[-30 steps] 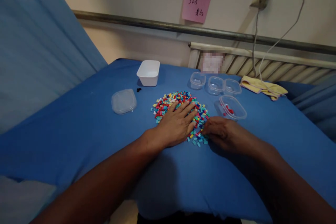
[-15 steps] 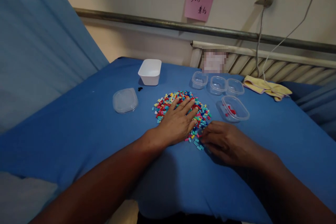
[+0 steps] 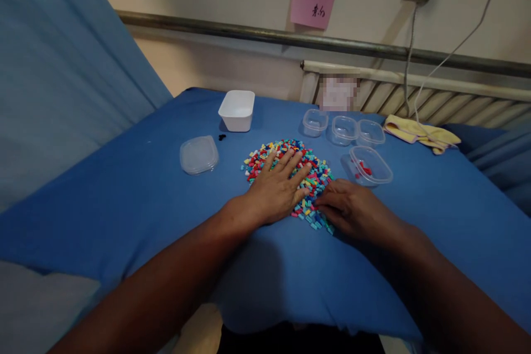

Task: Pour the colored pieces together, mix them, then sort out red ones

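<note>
A heap of small coloured building bricks is spread over the blue cloth. My left hand lies flat on the heap, fingers spread and palm down. At the heap's right edge, my right hand is closed, its fingertips pressed together down among the bricks. What those fingers pinch, if anything, is hidden. Several light blue bricks lie loose at the near edge, beside the right fingertips. Beyond the right hand stands a clear plastic box with a few red pieces in it.
Three clear tubs stand at the back right, near a yellow cloth. A white bin is at the back, with small black pieces and clear lids to its left. A radiator borders the far side.
My right hand has shifted slightly left and away from me, against the heap. More loose bricks show beside its fingertips. My left hand has barely moved on the heap.
</note>
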Motion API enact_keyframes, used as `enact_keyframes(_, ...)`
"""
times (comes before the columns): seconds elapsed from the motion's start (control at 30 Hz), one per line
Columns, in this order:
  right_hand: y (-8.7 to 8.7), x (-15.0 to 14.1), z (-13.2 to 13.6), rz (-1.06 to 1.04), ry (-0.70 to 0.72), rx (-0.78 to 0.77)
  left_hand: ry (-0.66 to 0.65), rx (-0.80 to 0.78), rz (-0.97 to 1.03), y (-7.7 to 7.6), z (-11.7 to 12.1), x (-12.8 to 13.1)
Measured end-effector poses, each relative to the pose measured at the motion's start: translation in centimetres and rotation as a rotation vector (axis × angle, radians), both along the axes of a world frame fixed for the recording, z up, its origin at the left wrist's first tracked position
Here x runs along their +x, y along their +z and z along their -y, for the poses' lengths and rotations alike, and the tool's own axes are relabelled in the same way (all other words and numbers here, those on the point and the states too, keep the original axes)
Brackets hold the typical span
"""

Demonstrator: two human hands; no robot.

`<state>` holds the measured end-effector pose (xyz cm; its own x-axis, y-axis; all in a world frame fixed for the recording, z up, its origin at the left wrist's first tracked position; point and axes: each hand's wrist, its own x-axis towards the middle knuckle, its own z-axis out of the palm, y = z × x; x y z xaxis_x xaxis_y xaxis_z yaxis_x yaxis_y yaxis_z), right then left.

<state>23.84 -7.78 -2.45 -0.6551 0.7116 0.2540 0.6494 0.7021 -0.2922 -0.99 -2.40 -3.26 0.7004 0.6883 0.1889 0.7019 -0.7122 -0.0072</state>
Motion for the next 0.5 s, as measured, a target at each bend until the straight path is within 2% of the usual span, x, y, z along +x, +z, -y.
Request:
enact_keyframes(0.13, 0.23, -0.36, 0.12, 0.043, 0.029, -0.029, -0.073, -0.041, -0.026, 0.04, 0.92, 0.39)
enact_keyframes(0.3, 0.8, -0.62, 0.39, 0.084, 0.037, -0.058, -0.037, -0.011, -0.015, 0.32, 0.85, 0.11)
enact_keyframes(0.5, 0.59, -0.42, 0.42, 0.028, -0.032, -0.102, -0.142, -0.049, -0.013, 0.3, 1.14, 0.36)
